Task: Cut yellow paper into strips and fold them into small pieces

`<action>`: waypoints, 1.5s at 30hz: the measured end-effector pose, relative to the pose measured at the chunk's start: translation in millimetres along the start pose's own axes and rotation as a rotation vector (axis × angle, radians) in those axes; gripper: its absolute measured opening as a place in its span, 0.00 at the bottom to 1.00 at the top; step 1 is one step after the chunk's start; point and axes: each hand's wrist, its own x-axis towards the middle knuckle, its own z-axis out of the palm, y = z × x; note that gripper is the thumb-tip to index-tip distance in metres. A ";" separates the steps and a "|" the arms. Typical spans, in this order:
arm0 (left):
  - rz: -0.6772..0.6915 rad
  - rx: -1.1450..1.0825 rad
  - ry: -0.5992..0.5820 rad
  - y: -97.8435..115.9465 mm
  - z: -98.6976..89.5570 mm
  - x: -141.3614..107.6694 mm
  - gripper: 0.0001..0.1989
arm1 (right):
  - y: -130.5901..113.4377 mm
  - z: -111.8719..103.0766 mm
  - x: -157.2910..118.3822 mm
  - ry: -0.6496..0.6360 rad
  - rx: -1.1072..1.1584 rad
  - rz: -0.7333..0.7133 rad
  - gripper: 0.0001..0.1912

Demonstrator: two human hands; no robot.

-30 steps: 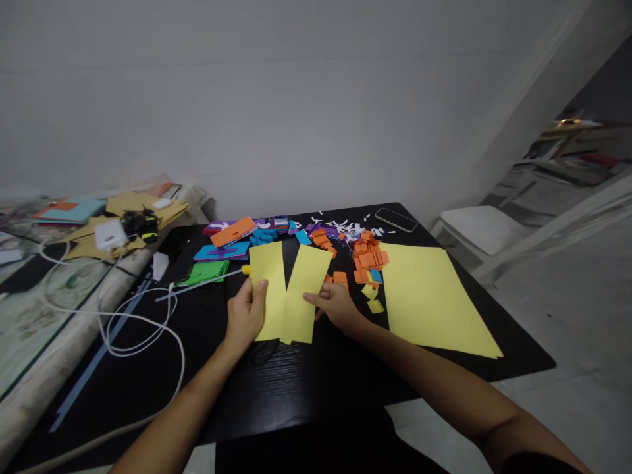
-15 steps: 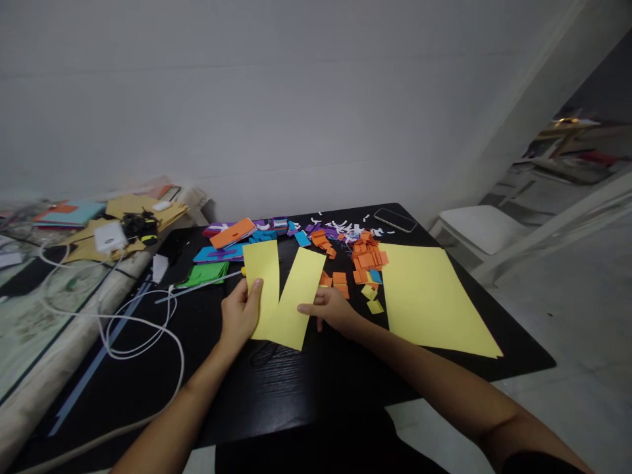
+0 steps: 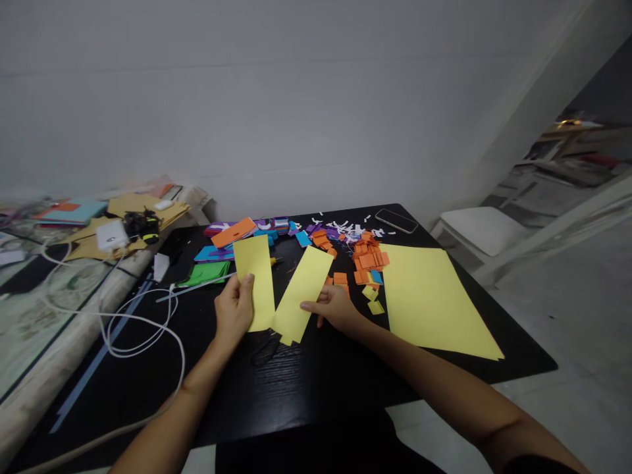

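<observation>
Holding a yellow strip between thumb and fingers, the left hand is at nine o'clock, twelve pointing to the wall from midway between the hands. The right hand, at three, pinches a second paper strip, tilted toward one o'clock, a further corner showing under its lower end. Both strips are above the black table, their lower ends close together; whether they touch, I cannot tell. Large yellow sheets lie beyond the right hand at three, orange pieces at two, green papers at ten, and a white cable toward eight.
</observation>
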 end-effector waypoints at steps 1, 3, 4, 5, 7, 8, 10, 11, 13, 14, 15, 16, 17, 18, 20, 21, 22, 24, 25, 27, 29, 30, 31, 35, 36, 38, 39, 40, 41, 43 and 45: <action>0.006 0.001 0.004 -1.1 -0.2 0.9 0.17 | -0.1 -0.1 -0.3 0.006 -0.003 -0.008 0.20; 0.011 0.002 0.013 -3.3 -0.6 2.7 0.17 | -0.2 0.0 -0.9 0.014 -0.006 -0.025 0.20; 0.012 0.001 0.018 -4.3 -0.8 3.5 0.17 | -0.3 0.2 -1.2 0.017 -0.005 -0.033 0.19; 0.012 0.000 0.022 -5.0 -1.0 4.3 0.17 | -0.6 0.5 -1.6 0.021 -0.004 -0.040 0.19; 0.009 0.002 0.031 -5.6 -1.7 5.5 0.17 | -1.9 1.2 -2.4 0.029 -0.003 -0.049 0.19; 0.006 0.010 0.036 -5.5 -2.1 6.0 0.17 | -2.7 1.6 -2.8 0.033 -0.003 -0.051 0.18; -0.002 0.038 0.053 -4.9 -3.2 7.0 0.17 | -4.6 2.1 -3.8 0.033 -0.003 -0.053 0.18; -0.007 0.048 0.062 -4.5 -3.7 7.6 0.18 | -5.4 2.4 -4.3 0.032 -0.003 -0.055 0.18; -0.014 0.051 0.081 -4.1 -4.9 9.0 0.18 | -7.0 2.6 -5.0 0.034 -0.004 -0.062 0.19; -0.018 0.045 0.089 -4.2 -5.5 9.9 0.18 | -7.7 2.5 -5.1 0.037 -0.005 -0.065 0.19; -0.022 0.039 0.095 -4.4 -6.2 10.9 0.18 | -8.5 2.0 -5.0 0.042 -0.005 -0.068 0.19; -0.028 0.034 0.103 -4.7 -6.9 11.8 0.18 | -9.5 1.1 -4.6 0.049 -0.003 -0.073 0.20; -0.034 0.031 0.112 -5.0 -7.5 12.6 0.18 | -10.9 -0.6 -3.8 0.060 -0.003 -0.081 0.20; -0.037 0.030 0.120 -5.2 -8.0 13.2 0.17 | -12.7 -3.0 -2.7 0.076 -0.003 -0.096 0.21; -0.030 0.032 0.123 -5.0 -8.2 13.0 0.18 | -17.5 -10.7 0.5 0.129 -0.010 -0.134 0.22; -0.019 0.035 0.115 -4.7 -7.7 12.1 0.18 | -20.4 -15.9 2.5 0.167 -0.010 -0.158 0.23; -0.008 0.038 0.099 -4.2 -6.9 10.7 0.18 | -23.6 -21.8 4.7 0.211 -0.013 -0.170 0.23; 0.003 0.042 0.047 -2.9 -4.2 6.5 0.18 | -29.8 -34.8 9.4 0.348 0.006 -0.222 0.24; 0.001 0.043 0.016 -2.2 -2.7 4.0 0.18 | -32.5 -41.4 11.7 0.417 0.007 -0.254 0.27; -0.001 0.047 -0.051 -0.6 0.2 -1.2 0.17 | -36.7 -53.4 15.4 0.550 -0.049 -0.315 0.32; 0.015 0.067 -0.108 1.1 2.1 -5.7 0.18 | -39.2 -62.3 17.3 0.685 -0.167 -0.395 0.34; 0.029 0.076 -0.133 2.1 2.5 -7.5 0.18 | -40.1 -65.1 17.4 0.764 -0.254 -0.442 0.33; 0.042 0.079 -0.158 3.0 2.7 -9.0 0.19 | -40.7 -66.7 16.9 0.843 -0.355 -0.493 0.33; 0.040 -0.001 -0.277 6.1 3.0 -11.6 0.18 | -40.4 -60.7 11.7 0.958 -0.726 -0.691 0.31; 0.028 -0.041 -0.310 6.7 3.3 -11.8 0.18 | -39.1 -57.1 10.5 0.920 -0.774 -0.721 0.31; -0.001 -0.122 -0.363 8.0 4.3 -11.9 0.19 | -34.5 -49.9 8.9 0.814 -0.837 -0.731 0.30; -0.015 -0.155 -0.382 8.6 4.8 -12.0 0.19 | -31.5 -46.8 8.6 0.754 -0.872 -0.715 0.28; -0.030 -0.180 -0.397 9.3 5.3 -12.2 0.19 | -28.2 -44.3 8.6 0.690 -0.910 -0.694 0.25; -0.046 -0.195 -0.406 9.9 5.8 -12.4 0.19 | -24.8 -42.3 8.8 0.630 -0.935 -0.669 0.23; -0.083 -0.217 -0.420 11.0 6.4 -13.1 0.19 | -18.8 -38.8 9.1 0.532 -0.924 -0.629 0.19; -0.120 -0.249 -0.445 11.9 6.6 -13.8 0.19 | -14.5 -34.2 8.8 0.432 -0.810 -0.574 0.16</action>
